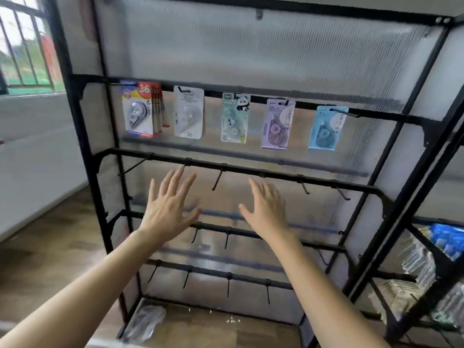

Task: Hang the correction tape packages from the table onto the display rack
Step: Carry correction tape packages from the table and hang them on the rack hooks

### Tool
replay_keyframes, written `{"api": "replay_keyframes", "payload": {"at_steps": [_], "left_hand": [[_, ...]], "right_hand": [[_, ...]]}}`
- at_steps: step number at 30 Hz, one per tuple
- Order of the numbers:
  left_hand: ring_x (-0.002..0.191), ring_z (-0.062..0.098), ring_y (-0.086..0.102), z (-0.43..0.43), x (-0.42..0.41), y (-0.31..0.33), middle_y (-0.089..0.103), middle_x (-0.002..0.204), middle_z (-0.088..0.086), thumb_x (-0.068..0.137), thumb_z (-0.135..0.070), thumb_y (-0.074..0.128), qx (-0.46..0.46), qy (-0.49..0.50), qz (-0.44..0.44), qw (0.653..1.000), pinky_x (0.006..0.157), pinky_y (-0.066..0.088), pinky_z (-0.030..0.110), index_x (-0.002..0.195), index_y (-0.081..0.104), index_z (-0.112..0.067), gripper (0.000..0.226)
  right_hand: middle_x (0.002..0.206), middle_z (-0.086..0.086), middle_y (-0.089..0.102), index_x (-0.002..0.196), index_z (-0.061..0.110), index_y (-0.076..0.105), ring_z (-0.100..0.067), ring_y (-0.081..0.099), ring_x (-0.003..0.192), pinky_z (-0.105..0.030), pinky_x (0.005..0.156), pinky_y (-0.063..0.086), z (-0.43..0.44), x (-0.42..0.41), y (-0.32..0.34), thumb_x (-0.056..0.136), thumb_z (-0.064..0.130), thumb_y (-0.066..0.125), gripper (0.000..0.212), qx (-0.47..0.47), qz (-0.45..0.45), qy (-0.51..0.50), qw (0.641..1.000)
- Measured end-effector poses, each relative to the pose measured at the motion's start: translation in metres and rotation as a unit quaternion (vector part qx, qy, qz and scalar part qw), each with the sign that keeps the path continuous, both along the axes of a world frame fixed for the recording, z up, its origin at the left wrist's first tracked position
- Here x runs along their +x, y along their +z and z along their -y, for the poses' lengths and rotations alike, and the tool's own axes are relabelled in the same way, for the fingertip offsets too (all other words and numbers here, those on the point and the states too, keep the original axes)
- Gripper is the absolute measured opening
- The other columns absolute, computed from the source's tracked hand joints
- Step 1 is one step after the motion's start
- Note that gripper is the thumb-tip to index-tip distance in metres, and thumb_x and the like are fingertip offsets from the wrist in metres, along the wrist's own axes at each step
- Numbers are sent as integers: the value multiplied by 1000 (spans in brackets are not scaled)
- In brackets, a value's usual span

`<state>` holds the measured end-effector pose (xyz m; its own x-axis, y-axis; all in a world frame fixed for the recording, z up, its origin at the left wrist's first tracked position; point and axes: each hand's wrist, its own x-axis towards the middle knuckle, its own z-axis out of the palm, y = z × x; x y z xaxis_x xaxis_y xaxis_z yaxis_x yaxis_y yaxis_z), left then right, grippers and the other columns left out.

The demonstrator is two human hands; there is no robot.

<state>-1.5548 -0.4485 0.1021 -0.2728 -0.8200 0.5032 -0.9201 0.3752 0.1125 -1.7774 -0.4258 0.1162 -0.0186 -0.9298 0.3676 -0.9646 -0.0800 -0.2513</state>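
Nearest to us, our two bare forearms rise from the bottom corners of the frame toward its middle. Our left hand [168, 207], just left of centre, is spread wide with its fingers straight and fanned, and it holds nothing. Our right hand [266, 209], just right of centre, is flat too, with the fingers straight and closer together and the thumb out to the left, also holding nothing. The hands are near each other but apart. We cannot tell whether either touches anything.

At the lower left a crumpled clear plastic bag [144, 322] lies on the bottom level of the display rack [326, 184]. The rack fills the middle of the frame: a black frame, a ribbed translucent back panel [251, 46] and several horizontal rails. Black hooks [217, 180] jut forward from the rails behind and below our hands.

The correction tape packages [234, 119] hang in a row from the rail above our fingertips, across the upper middle of the frame. From left to right we see a red-and-yellow stack [138, 114] several deep, a white package [188, 114], a panda package in pale green, a lilac package [277, 124] and a blue package [326, 128].

At the right edge a second rack [426, 259] carries packaged goods too blurred to name. Farthest off, a barred window [22, 46] fills the upper left corner, with wooden floor [50, 234] below it.
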Motion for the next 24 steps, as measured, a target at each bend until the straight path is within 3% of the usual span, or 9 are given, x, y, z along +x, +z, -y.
{"api": "replay_keyframes", "payload": {"at_steps": [10, 15, 24], "left_hand": [[146, 24, -1, -175, 189, -74, 1, 160, 4, 87, -53, 50, 95, 201, -18, 975, 116, 0, 52, 151, 10, -28, 80], [147, 23, -1, -253, 260, -95, 1, 160, 3, 86, -53, 52, 119, 331, -26, 936, 116, 4, 53, 151, 11, -28, 81], [146, 23, 2, -368, 331, -112, 3, 160, 3, 87, -50, 52, 121, 538, -76, 831, 115, 1, 51, 151, 13, -28, 79]], "right_hand": [[158, -10, 15, 152, 24, 12, -29, 11, 145, -44, 116, 15, -77, 196, -67, 94, 39, 50, 70, 94, 14, 185, 978], [158, -9, 15, 152, 26, 9, -27, 12, 145, -47, 115, 11, -106, 296, -93, 95, 41, 49, 72, 133, -19, 304, 943], [157, -10, 16, 151, 25, 11, -28, 12, 144, -46, 115, 11, -156, 445, -106, 93, 38, 50, 72, 181, -58, 510, 839]]}}
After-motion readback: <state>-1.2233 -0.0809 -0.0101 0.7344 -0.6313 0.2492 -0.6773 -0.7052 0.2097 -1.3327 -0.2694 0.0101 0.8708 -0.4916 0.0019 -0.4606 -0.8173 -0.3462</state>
